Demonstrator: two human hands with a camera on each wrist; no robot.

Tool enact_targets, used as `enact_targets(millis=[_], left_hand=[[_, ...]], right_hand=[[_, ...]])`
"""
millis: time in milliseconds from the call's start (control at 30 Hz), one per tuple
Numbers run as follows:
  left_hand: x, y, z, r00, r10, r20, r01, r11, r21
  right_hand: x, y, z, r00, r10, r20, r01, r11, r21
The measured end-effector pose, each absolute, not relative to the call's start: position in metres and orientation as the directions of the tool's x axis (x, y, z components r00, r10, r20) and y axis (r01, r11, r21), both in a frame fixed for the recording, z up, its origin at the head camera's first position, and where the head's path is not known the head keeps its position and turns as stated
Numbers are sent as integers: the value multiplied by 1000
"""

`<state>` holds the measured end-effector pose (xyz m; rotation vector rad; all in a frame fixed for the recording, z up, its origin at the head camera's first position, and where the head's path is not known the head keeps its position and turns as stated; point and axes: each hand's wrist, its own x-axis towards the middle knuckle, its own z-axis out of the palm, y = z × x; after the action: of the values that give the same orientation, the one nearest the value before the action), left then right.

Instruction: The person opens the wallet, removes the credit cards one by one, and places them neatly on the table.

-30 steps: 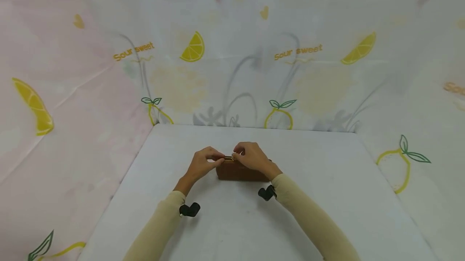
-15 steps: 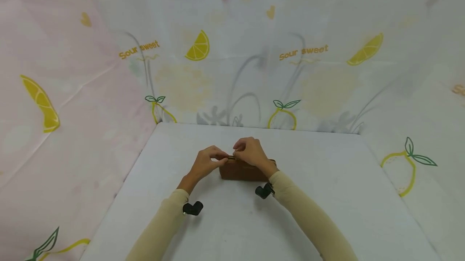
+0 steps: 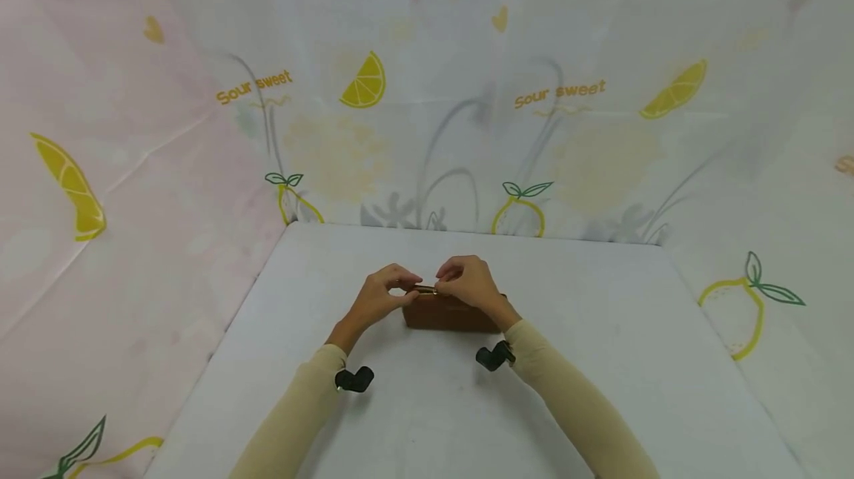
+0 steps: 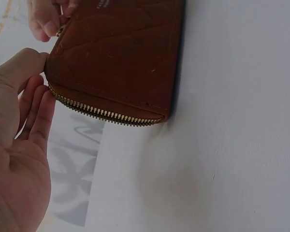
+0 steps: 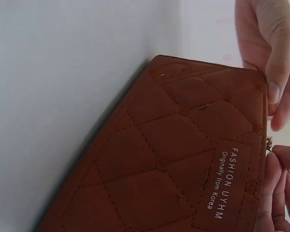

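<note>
A brown quilted zip wallet (image 3: 450,314) stands on its long edge on the white table, zipper side up. In the right wrist view its face carries a white-lettered label (image 5: 224,183). My left hand (image 3: 379,297) pinches the wallet's upper left corner between thumb and fingers. Down that end, the left wrist view shows the gold zipper teeth (image 4: 106,115) still meshed in a curve. My right hand (image 3: 470,285) pinches the small gold zipper pull (image 5: 269,143) on the top edge, a short way right of the left fingertips.
The white tabletop (image 3: 414,412) spreads around the wallet. Behind and beside it hang pale curtains (image 3: 427,145) printed with lemons. Each sleeve cuff carries a black wrist camera, one on the left (image 3: 354,380) and one on the right (image 3: 495,355).
My right hand has shifted slightly right along the wallet's top edge, and more of the gold zipper shows between the hands. My left hand stays at the corner.
</note>
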<state>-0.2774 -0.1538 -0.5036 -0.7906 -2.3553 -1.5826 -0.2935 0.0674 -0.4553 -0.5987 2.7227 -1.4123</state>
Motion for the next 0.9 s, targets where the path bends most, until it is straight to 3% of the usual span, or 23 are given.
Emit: enact_targets(millis=[300, 533, 667, 900], left_hand=[[-283, -158, -508, -856, 338, 391, 493, 308, 814], [-282, -163, -505, -850, 339, 403, 508, 325, 798], [-282, -163, -504, -857, 333, 393, 500, 350, 793], [-283, -158, -503, -846, 343, 407, 517, 344, 784]], right_hand=[[-292, 79, -455, -943, -302, 139, -283, 509, -813], [-292, 81, -451, -905, -407, 126, -313, 435, -844], [-290, 76, -450, -897, -410, 163, -371, 500, -783], [-288, 76, -451, -914, -391, 109, -312, 504, -805]])
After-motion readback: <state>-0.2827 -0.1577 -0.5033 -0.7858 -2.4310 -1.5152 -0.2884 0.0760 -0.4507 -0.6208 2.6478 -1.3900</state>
